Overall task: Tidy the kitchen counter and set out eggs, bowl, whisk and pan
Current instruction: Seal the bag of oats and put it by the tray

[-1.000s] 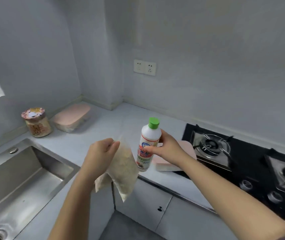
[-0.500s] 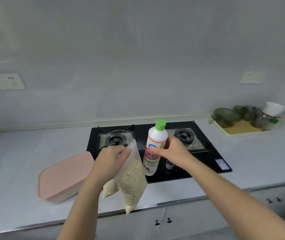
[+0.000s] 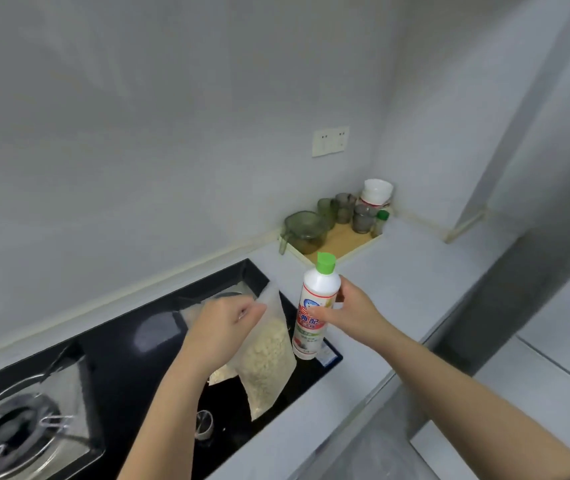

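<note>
Pale grey counter [image 3: 397,271] runs along the wall into a back corner. A black glass hob [image 3: 131,344] is set into it, with one burner [image 3: 17,434] at the near left. A wooden tray [image 3: 345,240] fills the back corner, carrying green glass vessels [image 3: 306,228] and, at its far end, stacked white bowls [image 3: 377,192].

Above the hob's right end, the left hand [image 3: 223,329] holds a transparent bag [image 3: 266,368] of pale grains. Its fingers are curled on the top film and the bag hangs down. Just beside it, the right hand [image 3: 349,311] holds an upright white bottle [image 3: 314,313], fingers clamped round its middle. The bottle's green cap overlaps the tray's near edge. A hob knob [image 3: 204,424] shows below the bag.
</note>
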Action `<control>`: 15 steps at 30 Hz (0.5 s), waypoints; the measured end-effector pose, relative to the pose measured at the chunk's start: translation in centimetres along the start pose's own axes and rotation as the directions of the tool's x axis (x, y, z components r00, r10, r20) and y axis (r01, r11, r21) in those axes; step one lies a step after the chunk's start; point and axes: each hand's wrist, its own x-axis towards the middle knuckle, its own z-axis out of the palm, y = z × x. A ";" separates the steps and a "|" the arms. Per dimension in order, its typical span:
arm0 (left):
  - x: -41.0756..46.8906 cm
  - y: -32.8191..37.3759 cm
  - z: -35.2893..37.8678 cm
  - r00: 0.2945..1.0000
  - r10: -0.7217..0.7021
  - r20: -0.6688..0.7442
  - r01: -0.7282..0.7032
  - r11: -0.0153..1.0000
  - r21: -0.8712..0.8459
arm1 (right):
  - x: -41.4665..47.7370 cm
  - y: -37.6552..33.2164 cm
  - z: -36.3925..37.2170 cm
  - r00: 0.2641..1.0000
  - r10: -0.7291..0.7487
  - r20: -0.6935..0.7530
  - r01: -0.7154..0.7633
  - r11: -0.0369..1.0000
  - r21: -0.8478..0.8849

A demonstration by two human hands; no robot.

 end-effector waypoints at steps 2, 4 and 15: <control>3.0 1.0 2.4 1.000 0.025 0.015 -0.025 1.000 -0.013 | 1.1 2.0 -2.9 0.998 0.040 -0.050 -0.041 0.999 -0.018; 5.9 2.0 5.0 0.999 0.039 0.033 -0.036 0.997 -0.073 | 2.3 3.8 -5.8 0.995 0.065 -0.079 -0.067 0.998 -0.019; 19.5 10.4 22.7 0.999 -0.037 -0.005 0.035 0.967 -0.251 | 11.0 14.5 -25.6 0.967 0.160 -0.199 -0.164 0.986 -0.003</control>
